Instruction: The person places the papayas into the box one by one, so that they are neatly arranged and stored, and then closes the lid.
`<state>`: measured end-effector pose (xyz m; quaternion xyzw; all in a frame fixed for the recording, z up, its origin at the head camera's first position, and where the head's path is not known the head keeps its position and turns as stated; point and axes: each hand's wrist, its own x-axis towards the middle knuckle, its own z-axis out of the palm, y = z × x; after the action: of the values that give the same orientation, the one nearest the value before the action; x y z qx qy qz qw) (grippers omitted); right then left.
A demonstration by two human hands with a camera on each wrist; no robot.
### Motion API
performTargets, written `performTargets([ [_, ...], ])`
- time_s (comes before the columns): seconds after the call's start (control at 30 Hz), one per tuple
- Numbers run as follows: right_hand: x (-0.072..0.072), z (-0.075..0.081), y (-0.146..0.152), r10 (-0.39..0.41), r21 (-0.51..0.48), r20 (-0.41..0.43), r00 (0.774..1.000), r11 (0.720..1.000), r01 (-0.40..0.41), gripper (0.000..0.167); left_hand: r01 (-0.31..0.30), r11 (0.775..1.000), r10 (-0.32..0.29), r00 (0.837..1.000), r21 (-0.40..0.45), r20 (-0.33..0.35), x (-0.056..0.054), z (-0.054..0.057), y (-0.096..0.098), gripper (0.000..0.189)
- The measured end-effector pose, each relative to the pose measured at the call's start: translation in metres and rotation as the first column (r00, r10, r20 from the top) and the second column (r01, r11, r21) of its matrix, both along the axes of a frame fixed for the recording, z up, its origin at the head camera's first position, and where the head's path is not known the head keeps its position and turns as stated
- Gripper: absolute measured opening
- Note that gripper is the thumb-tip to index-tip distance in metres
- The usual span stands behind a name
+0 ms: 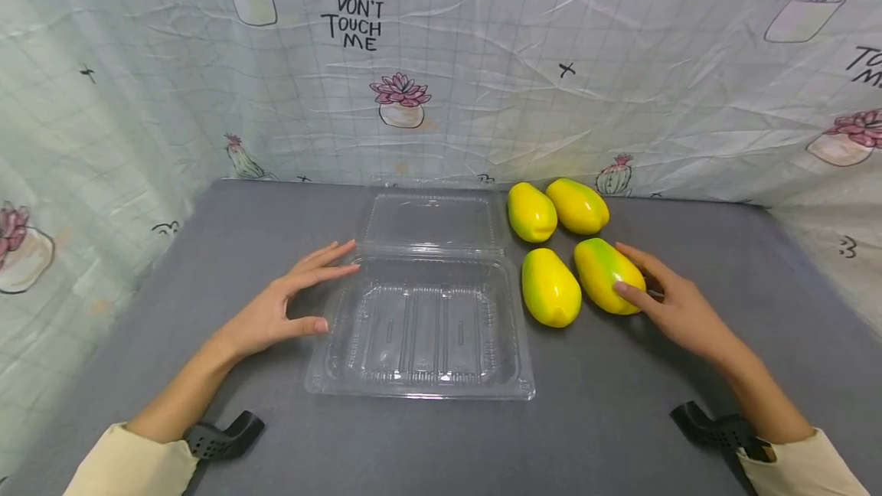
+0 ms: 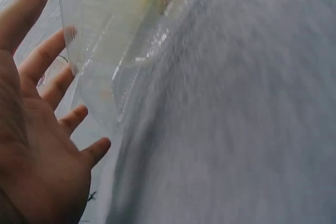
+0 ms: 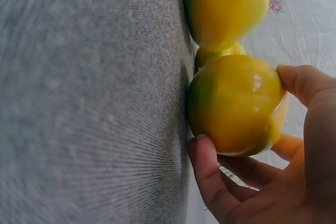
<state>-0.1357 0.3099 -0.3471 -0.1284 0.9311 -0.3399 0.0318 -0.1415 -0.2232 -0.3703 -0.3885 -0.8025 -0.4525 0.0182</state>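
Note:
In the head view, four-sided clear plastic clamshell box (image 1: 423, 396) lies with its lid folded back. My left hand (image 1: 285, 301) hovers at its left side with fingers spread and nothing held; whether the fingertips touch the rim I cannot tell. The left wrist view shows that hand (image 2: 47, 124) beside the transparent wall (image 2: 100, 30). On the right, my right hand (image 1: 678, 308) holds a yellow-green papaya (image 1: 606, 274) between thumb and fingers. In the right wrist view this papaya (image 3: 236, 106) appears to rest on the table, its far side hidden.
Another papaya (image 1: 551, 288) lies between the box and the held one. Two more, a left papaya (image 1: 532, 213) and a right papaya (image 1: 577, 207), sit behind near the printed curtain (image 1: 468, 98). Grey cloth (image 1: 441, 450) covers the table.

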Motion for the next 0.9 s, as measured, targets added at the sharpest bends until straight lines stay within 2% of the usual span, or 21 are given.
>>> performTargets([
  [0.1,0.0006,0.0008,-0.0005,0.006,-0.017,0.002,1.000,1.000,-0.006,0.062,0.022,0.999,-0.022,1.000,-0.041,0.005,0.0038,0.0019,-0.0041,0.071],
  [0.23,0.0000,0.0016,-0.0004,0.017,-0.013,-0.011,1.000,1.000,-0.017,0.061,0.048,0.997,-0.048,0.999,-0.055,0.005,0.0075,0.0011,-0.0063,0.074],
  [0.5,0.0018,0.0038,0.0028,-0.033,-0.025,-0.021,0.999,0.999,0.033,0.063,0.072,0.996,-0.072,0.997,-0.054,0.014,0.0082,-0.0020,-0.0024,0.082],
  [0.73,0.0009,0.0052,0.0050,-0.030,-0.087,-0.024,0.999,0.996,0.028,0.066,0.094,0.994,-0.093,0.996,-0.057,0.009,0.0088,-0.0009,-0.0007,0.077],
  [0.9,0.0022,0.0081,0.0016,-0.049,-0.097,-0.027,0.998,0.994,0.046,0.063,0.118,0.991,-0.119,0.993,-0.063,-0.002,0.0093,-0.0016,0.0000,0.072],
])
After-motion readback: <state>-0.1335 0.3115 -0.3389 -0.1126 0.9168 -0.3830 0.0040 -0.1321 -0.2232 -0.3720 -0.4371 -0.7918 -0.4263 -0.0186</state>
